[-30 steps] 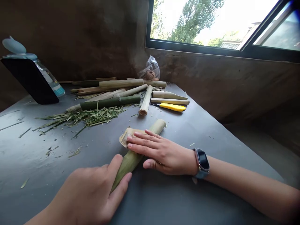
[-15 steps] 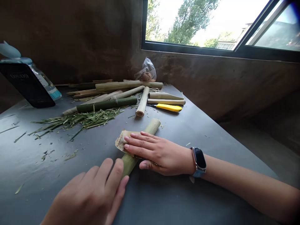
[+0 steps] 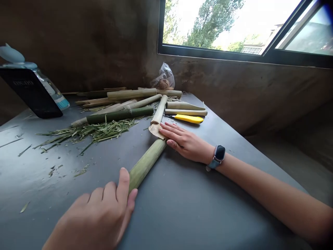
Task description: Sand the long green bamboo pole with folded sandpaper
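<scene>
My left hand (image 3: 104,208) is wrapped round the near end of a pale green bamboo piece (image 3: 147,165), which slants away from me over the grey table. At its far end my right hand (image 3: 186,142) presses a tan sheet of sandpaper (image 3: 155,131) over the bamboo. The fingers of that hand lie straight and close together, with the thumb at the bamboo's near side. The bamboo's far tip is hidden under the paper and the fingers. Just beyond the sandpaper lies a short hollow bamboo tube (image 3: 159,110).
A yellow utility knife (image 3: 188,119) lies beyond my right hand. Several bamboo lengths, one dark green (image 3: 119,115), and a heap of green shavings (image 3: 99,133) spread across the back. A phone (image 3: 31,93) leans on a bottle at left. A plastic bag (image 3: 166,73) holds twine.
My right hand has slid the sandpaper away from me along the bamboo, from its middle to its far end. My left hand keeps its grip, shifted slightly.
</scene>
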`<state>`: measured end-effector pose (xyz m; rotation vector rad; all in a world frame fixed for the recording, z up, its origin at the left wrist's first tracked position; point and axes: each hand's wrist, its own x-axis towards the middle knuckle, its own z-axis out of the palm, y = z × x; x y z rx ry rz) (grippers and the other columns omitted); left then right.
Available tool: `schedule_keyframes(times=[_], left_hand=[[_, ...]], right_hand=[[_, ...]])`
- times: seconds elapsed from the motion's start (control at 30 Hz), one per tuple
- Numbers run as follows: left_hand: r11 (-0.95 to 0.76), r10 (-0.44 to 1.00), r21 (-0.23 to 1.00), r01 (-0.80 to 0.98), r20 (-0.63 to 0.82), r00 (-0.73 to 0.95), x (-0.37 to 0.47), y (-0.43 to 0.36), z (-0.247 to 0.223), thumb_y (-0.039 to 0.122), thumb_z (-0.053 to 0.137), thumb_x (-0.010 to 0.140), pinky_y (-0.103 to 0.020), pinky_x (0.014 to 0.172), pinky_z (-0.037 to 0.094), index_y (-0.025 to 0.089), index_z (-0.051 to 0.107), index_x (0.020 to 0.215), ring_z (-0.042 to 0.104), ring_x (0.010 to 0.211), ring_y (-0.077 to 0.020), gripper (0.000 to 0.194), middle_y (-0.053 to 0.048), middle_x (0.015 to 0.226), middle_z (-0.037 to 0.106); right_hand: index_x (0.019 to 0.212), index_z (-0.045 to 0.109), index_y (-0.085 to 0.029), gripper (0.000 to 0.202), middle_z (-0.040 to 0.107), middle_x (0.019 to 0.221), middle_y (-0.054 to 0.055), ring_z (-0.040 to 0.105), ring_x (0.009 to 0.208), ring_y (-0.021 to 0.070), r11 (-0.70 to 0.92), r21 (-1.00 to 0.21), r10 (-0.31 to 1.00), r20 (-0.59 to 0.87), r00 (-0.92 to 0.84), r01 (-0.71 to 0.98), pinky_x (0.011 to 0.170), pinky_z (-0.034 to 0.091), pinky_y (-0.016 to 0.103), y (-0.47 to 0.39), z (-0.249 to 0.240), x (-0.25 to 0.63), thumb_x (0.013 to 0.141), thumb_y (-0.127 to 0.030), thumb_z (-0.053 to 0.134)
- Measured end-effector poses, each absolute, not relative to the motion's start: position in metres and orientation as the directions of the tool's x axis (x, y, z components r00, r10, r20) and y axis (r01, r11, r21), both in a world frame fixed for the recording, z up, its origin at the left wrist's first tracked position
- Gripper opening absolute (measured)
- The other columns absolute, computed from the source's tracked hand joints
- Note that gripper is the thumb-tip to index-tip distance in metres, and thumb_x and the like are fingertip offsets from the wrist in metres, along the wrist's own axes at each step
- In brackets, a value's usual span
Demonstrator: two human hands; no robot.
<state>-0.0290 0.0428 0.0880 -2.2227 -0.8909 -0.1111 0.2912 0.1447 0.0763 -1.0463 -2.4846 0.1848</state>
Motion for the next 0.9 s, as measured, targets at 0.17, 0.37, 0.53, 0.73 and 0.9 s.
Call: schedule_keyframes(times=[0.17,0.37,0.53,0.73,0.9], left_hand=[[-0.497,0.639,-0.543,0.677,0.298,0.709,-0.027,0.039,0.088,0.039,0.040,0.105,-0.034,0.049,0.033,0.015,0.073,0.107,0.058,0.046,-0.0228,0.041,-0.003,0.057,0.060],[-0.659,0.731,-0.124,0.742,0.124,0.671,-0.030,0.051,0.099,0.041,0.030,0.107,-0.033,0.042,0.024,0.023,0.061,0.088,0.057,0.036,-0.0225,0.041,0.003,0.048,0.059],[-0.587,0.730,-0.279,0.760,0.223,0.646,-0.023,0.045,0.098,0.036,0.032,0.107,-0.034,0.047,0.027,0.024,0.062,0.084,0.059,0.041,-0.0244,0.039,0.001,0.051,0.060],[-0.604,0.702,-0.288,0.743,0.248,0.667,-0.023,0.043,0.094,0.035,0.035,0.106,-0.033,0.048,0.022,0.025,0.059,0.081,0.056,0.039,-0.0221,0.036,0.001,0.053,0.062],[-0.558,0.743,-0.349,0.753,0.193,0.640,-0.021,0.041,0.098,0.036,0.031,0.108,-0.034,0.050,0.022,0.025,0.059,0.082,0.055,0.040,-0.0221,0.040,0.001,0.050,0.060]], right_hand=[[0.163,0.044,-0.021,0.053,0.038,0.171,0.008,0.026,0.163,0.0249,0.691,-0.355,0.722,0.332,-0.606,0.629,0.134,0.027,0.053,0.140,0.078,0.286,0.115,-0.041,0.033],[0.160,0.049,-0.024,0.052,0.041,0.170,0.006,0.025,0.163,0.0242,0.682,-0.395,0.731,0.335,-0.595,0.615,0.134,0.027,0.053,0.148,0.076,0.288,0.115,-0.043,0.031],[0.159,0.048,-0.016,0.053,0.039,0.170,0.013,0.023,0.163,0.0251,0.696,-0.349,0.718,0.343,-0.605,0.627,0.134,0.025,0.053,0.133,0.078,0.275,0.115,-0.041,0.033],[0.160,0.043,-0.007,0.055,0.037,0.170,0.016,0.024,0.163,0.0207,0.874,-0.252,0.480,0.323,-0.816,0.415,0.136,0.022,0.042,0.108,0.083,0.252,0.116,-0.038,0.032],[0.158,0.049,-0.017,0.048,0.045,0.166,0.014,0.033,0.160,0.0229,0.753,-0.286,0.658,0.351,-0.667,0.593,0.133,0.030,0.049,0.136,0.080,0.286,0.114,-0.030,0.036]])
